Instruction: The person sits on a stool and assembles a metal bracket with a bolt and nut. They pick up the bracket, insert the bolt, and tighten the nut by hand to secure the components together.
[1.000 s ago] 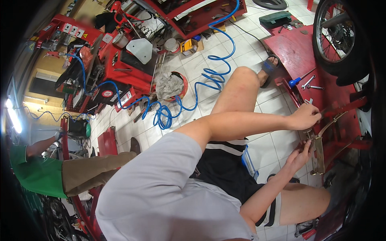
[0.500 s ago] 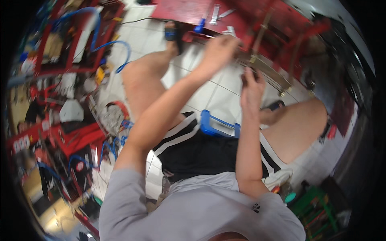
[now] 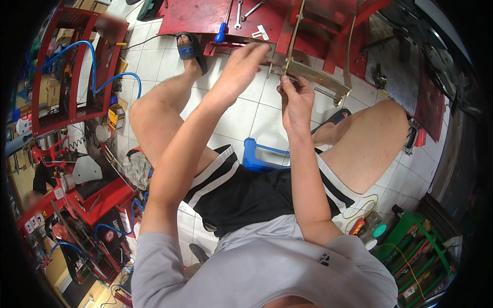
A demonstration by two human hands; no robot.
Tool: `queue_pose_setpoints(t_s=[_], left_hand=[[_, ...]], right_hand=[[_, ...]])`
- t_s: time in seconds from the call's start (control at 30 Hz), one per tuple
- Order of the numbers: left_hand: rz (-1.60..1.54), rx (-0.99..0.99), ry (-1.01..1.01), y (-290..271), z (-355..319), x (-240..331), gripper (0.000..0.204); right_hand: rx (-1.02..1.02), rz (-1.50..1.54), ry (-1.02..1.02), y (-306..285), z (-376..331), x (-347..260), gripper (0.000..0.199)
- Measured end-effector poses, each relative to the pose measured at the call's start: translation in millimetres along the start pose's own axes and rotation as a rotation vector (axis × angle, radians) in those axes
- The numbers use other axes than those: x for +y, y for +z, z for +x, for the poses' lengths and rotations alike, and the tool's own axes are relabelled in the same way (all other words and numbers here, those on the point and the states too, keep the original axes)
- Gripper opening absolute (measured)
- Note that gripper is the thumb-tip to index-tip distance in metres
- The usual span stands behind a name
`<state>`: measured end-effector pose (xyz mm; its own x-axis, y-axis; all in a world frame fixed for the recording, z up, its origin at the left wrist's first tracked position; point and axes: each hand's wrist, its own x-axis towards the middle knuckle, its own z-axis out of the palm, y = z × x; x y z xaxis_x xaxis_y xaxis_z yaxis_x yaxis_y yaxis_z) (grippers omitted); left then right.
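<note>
A metal bracket point(image 3: 316, 77) with a flat bar projects from the red metal frame point(image 3: 334, 31) in front of me. My right hand point(image 3: 298, 102) is closed at the bracket's near left end, thumb and fingertips pinched around a small dark piece that I cannot make out. Just left of that end is my left hand point(image 3: 239, 72), its slightly blurred fingers stretched out and apart from the thumb. A long thin rod point(image 3: 295, 33) runs up from the bracket along the frame.
On the red surface point(image 3: 195, 18) lie a blue-handled screwdriver point(image 3: 221, 33), two wrenches point(image 3: 238, 14) and a small white metal piece point(image 3: 260, 33). A blue stool point(image 3: 251, 156) stands between my legs. Red shelving point(image 3: 36, 102) and a blue hose point(image 3: 94, 66) are left, a green rack point(image 3: 405, 231) lower right.
The view has shifted, so the scene sits farther left, and it is sharper. My left hand's fingers have come away from the bracket's end; my right hand stays pinched there.
</note>
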<state>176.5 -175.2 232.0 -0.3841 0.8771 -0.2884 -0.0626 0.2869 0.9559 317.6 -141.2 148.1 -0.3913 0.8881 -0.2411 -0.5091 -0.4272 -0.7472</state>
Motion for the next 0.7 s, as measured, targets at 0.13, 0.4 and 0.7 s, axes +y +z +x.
queue_pose_setpoints(t_s=[0.13,0.4,0.7], left_hand=[[0.013,0.091,0.022,-7,5,6,0.044],[-0.04,0.093,-0.013,-5,5,6,0.043],[0.055,0.031,-0.003,-3,7,2,0.045]], right_hand=[[0.02,-0.034,0.011,2,1,-2,0.021],[0.034,-0.04,0.002,1,2,-2,0.022],[0.003,-0.058,0.021,-1,2,-2,0.018]])
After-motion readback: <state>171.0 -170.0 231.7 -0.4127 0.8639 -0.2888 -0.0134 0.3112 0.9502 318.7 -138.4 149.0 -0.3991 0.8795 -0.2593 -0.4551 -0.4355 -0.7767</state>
